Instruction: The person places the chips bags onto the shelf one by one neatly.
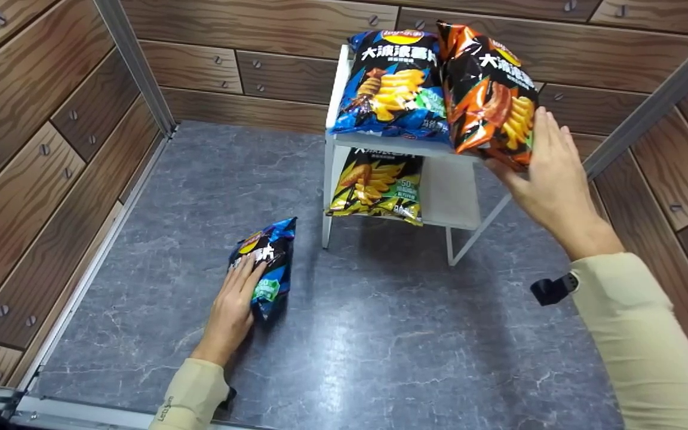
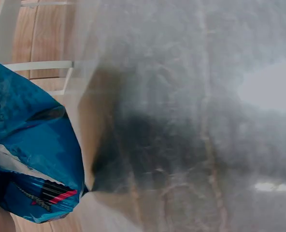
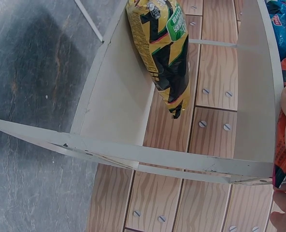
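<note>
My left hand (image 1: 230,307) grips a blue bag of potato chips (image 1: 272,280) low over the grey floor, left of a small white shelf. In the left wrist view, a finger and the edge of the hand lie against the bag's crinkled blue end (image 2: 41,140). On the shelf's top, an orange bag of potato chips (image 1: 487,113) leans at the right end. My right hand (image 1: 559,173) holds its right side, thumb at the lower edge and fingers along the side. Beside it stands another blue chip bag (image 1: 398,89), touching the orange one.
The white two-level shelf (image 1: 463,197) stands near the back wall. A yellow-and-black chip bag (image 1: 374,188) sits on the left of its lower level. Wood-patterned walls (image 1: 278,71) and metal frame posts (image 1: 135,65) enclose the grey floor (image 1: 159,251).
</note>
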A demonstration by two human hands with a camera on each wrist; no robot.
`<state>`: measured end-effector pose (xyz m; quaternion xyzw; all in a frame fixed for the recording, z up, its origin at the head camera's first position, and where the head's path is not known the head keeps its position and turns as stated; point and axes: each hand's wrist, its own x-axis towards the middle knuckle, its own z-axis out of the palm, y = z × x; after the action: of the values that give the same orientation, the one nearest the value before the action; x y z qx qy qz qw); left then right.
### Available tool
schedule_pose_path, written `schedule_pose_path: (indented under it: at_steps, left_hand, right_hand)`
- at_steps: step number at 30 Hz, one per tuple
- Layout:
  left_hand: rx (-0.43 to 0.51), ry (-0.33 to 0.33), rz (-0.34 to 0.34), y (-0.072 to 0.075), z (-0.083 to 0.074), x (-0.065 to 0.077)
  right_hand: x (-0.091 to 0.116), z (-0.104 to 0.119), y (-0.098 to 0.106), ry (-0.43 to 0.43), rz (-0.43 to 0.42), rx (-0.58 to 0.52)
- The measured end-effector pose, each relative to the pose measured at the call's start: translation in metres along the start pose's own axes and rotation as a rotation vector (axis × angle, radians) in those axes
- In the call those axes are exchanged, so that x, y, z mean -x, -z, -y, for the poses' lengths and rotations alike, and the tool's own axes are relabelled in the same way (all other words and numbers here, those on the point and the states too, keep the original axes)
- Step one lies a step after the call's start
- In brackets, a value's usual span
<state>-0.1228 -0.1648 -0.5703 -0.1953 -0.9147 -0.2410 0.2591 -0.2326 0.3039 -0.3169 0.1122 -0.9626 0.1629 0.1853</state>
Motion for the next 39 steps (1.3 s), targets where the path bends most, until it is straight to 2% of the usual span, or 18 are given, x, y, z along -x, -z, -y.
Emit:
schedule_pose_path:
  at_steps: [11, 18, 26, 33, 39]
  left_hand:
    - [0.075, -0.068, -0.046, 0.026, -0.013, -0.01]
    - [0.064, -0.153, -0.066, 0.045, -0.027, -0.02]
    - [0.073, -0.23, -0.031, 0.06, -0.047, -0.031]
    - [0.102, -0.31, -0.003, 0.067, -0.067, -0.043]
    - [0.127, -0.377, -0.001, 0.073, -0.087, -0.058]
  right_hand:
    - [0.0, 0.0, -0.001, 0.003, -0.005, -0.008]
    - [0.0, 0.0, -0.001, 0.001, -0.014, -0.012]
    - [0.0, 0.0, 0.0, -0.007, -0.002, 0.002]
    - [0.0, 0.0, 0.0, -0.001, -0.008, 0.002]
    - [0.0, 0.0, 0.0, -0.005, 0.002, 0.006]
